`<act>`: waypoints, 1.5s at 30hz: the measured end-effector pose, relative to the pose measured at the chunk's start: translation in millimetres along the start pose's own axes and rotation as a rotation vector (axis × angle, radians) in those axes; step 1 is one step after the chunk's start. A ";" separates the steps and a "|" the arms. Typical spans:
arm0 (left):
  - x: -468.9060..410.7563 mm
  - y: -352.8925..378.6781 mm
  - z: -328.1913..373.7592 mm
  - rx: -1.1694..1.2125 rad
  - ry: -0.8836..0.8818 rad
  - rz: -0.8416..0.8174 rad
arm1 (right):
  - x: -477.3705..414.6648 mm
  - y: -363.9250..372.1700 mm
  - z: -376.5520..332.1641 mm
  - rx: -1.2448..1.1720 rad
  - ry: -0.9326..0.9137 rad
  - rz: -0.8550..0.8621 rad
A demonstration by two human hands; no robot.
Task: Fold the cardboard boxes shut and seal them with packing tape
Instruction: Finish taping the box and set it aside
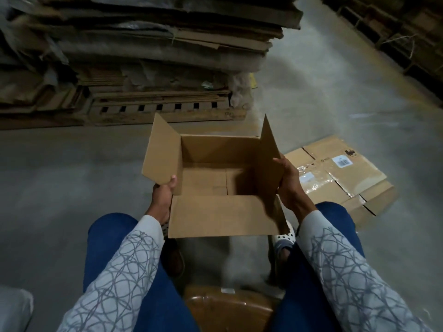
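Observation:
An open brown cardboard box (217,149) is held above the concrete floor in front of my knees, empty, with its top flaps spread. My left hand (164,195) grips the lower corner of the left side flap, thumb on the inner face. My right hand (287,180) clasps the outer edge of the right side flap, which stands nearly upright. The near flap (223,216) hangs out flat toward me. No tape roll shows in this view.
A flattened box (335,173) with clear tape and a barcode label lies on the floor to the right. A tall stack of flattened cardboard on a pallet (143,68) fills the back left. A brown rounded object (227,307) sits between my legs.

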State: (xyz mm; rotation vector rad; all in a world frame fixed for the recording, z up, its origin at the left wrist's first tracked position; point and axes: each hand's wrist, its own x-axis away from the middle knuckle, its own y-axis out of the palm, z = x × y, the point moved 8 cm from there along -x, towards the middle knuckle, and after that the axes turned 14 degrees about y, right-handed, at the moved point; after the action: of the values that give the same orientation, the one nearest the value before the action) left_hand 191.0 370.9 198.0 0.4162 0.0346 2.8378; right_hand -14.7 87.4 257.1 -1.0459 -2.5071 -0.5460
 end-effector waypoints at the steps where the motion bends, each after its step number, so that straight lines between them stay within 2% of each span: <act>1: -8.0 2.1 -4.0 0.002 -0.020 0.002 | -7.5 3.1 1.1 0.025 -0.002 -0.018; 6: -55.4 22.5 -21.9 -0.043 -0.090 -0.006 | -67.7 16.7 20.3 0.382 0.075 -0.114; 10: -111.6 38.7 -41.7 -0.097 -0.105 -0.004 | -125.1 16.8 40.8 0.700 0.044 0.013; 14: -167.5 55.4 -70.2 -0.157 -0.135 -0.038 | -198.6 4.3 73.2 0.610 0.066 0.124; 21: -244.3 63.4 -110.9 -0.162 -0.211 -0.100 | -285.7 11.5 88.3 0.412 0.021 0.159; 23: -265.6 57.4 -128.4 -0.288 -0.196 -0.142 | -309.0 18.9 90.9 0.454 0.017 0.107; 26: -280.1 68.3 -141.4 -0.451 -0.128 -0.319 | -337.2 28.1 104.1 0.516 0.039 0.018; 29: -279.1 77.7 -155.9 -0.490 -0.144 -0.420 | -343.4 39.0 135.8 0.625 0.089 -0.045; 33: -272.1 63.9 -181.6 -0.394 -0.218 -0.355 | -340.9 30.5 176.0 0.735 0.158 -0.001; 37: -252.4 57.0 -187.7 -0.259 -0.307 -0.171 | -331.4 21.7 183.5 0.821 0.207 0.010; 45: -245.6 72.0 -203.0 -0.658 -0.170 -0.364 | -315.8 17.2 188.6 0.943 0.276 -0.032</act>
State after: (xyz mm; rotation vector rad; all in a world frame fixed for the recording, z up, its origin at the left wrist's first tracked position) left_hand 340.5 238.3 -60.5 0.4379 -0.7500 2.2720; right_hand 170.5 3.6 -49.9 -0.5056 -2.1134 0.4460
